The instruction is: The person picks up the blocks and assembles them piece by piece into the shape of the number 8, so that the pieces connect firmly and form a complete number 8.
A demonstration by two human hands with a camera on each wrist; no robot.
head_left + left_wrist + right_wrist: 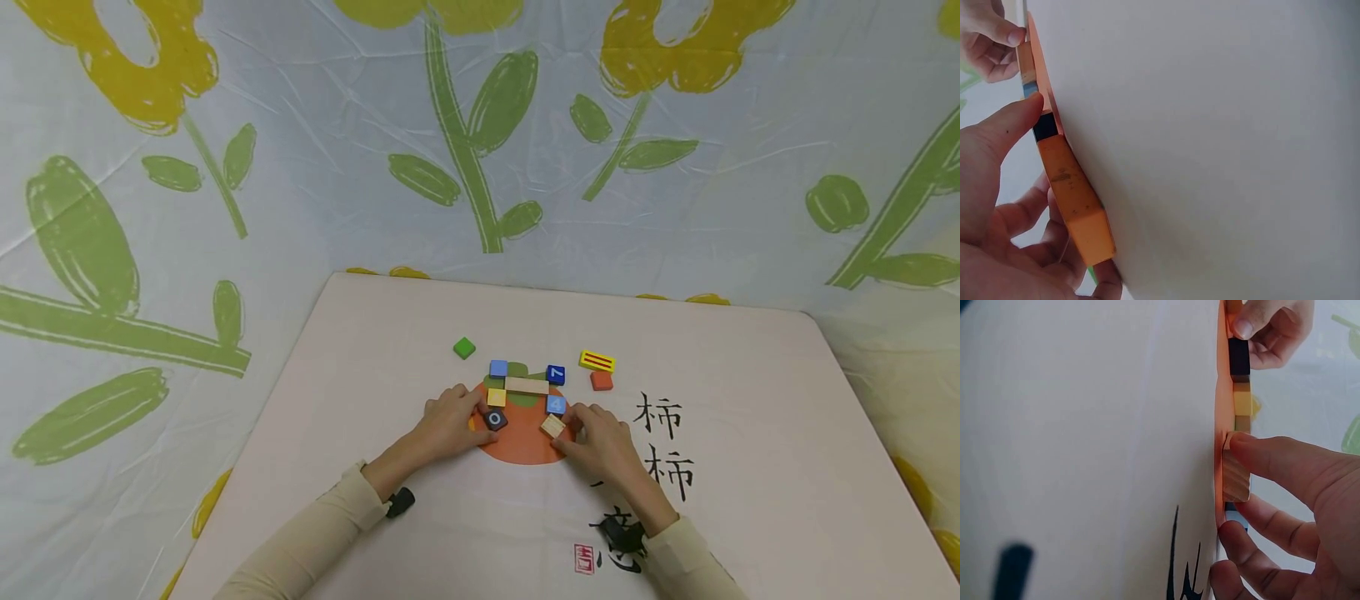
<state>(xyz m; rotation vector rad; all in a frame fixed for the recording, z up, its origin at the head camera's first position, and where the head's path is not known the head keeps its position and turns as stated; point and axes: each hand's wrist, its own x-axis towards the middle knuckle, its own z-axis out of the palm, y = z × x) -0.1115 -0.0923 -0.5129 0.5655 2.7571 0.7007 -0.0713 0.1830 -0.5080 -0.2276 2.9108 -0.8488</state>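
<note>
1. By the left hand, the black block and orange block are gripped between curled fingers and thumb.
2. By the right hand, the wood block is pinched between fingers and thumb.
3. Beyond the fingers, a yellow block and plank are seen.

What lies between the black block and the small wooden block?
No object; the head view shows only orange print between the black block and the small wooden block.
</note>
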